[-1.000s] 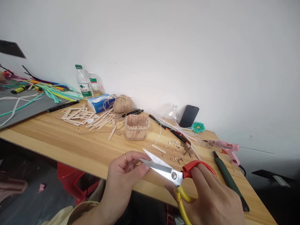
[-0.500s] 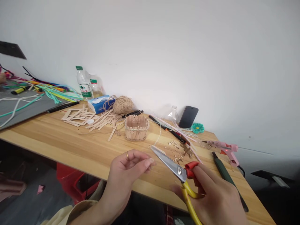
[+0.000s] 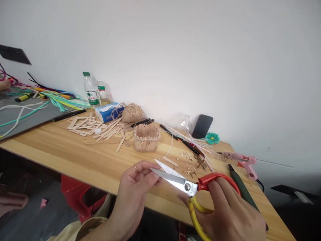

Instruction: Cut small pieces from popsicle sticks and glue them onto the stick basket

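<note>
My right hand point(image 3: 230, 207) grips a pair of scissors point(image 3: 189, 187) by their red and yellow handles. The blades are parted and point left, with their tips at the fingers of my left hand point(image 3: 140, 184). Thumb and fingers of my left hand are pinched together; whatever is between them is too small to make out. Beyond the hands, a small basket point(image 3: 146, 144) made of wooden craft sticks stands upright on the wooden table point(image 3: 100, 160). A loose craft stick point(image 3: 170, 161) lies just past the scissor blades, among small wood scraps point(image 3: 187, 159).
Behind the basket are a twine ball point(image 3: 132, 113), a tissue pack point(image 3: 109, 112), a craft-stick pile point(image 3: 110, 129) and bottles point(image 3: 91, 92). To the right lie a pink glue gun point(image 3: 242, 160), a phone point(image 3: 202, 126) and a green-handled tool point(image 3: 244, 187). Another person's hand point(image 3: 5, 85) shows far left.
The scissors have opened and moved left, bringing their blades from apart to right at my left fingertips. My left hand stays pinched in nearly the same spot.
</note>
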{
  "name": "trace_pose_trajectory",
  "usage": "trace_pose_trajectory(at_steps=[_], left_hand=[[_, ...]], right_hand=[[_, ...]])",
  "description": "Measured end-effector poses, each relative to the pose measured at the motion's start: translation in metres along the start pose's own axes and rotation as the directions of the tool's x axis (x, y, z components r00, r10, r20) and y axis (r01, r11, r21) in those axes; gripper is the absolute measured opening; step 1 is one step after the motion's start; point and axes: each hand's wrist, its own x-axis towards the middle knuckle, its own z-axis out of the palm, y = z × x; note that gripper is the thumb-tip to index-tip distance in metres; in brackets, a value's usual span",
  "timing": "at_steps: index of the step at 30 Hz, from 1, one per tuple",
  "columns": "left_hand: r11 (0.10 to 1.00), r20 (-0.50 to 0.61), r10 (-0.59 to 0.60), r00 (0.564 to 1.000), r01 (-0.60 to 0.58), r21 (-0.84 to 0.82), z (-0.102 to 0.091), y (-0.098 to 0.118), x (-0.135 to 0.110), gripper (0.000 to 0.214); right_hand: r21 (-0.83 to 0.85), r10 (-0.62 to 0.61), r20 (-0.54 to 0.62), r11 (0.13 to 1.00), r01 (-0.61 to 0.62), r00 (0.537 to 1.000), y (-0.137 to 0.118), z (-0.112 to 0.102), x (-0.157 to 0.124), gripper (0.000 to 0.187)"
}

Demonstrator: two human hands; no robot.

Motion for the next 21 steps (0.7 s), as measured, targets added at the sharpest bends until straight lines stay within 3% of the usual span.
trace_pose_trajectory(at_steps=[8, 21], left_hand=[[0.999, -0.022, 0.018, 1.000, -0.019, -0.041, 0.0007, -0.0041, -0.0018, 0.011], [0.996, -0.046, 0.001, 0.999, -0.005, -0.091, -0.0002, -0.0067, -0.0032, 0.010]], right_hand=[[-0.045, 0.034, 0.002, 0.998, -0.034, 0.999, -0.0043, -0.0031, 0.0041, 0.031], [-0.036, -0.024, 0.009, 0.999, 0.025, 1.000, -0.0012, -0.0048, 0.0016, 0.035]])
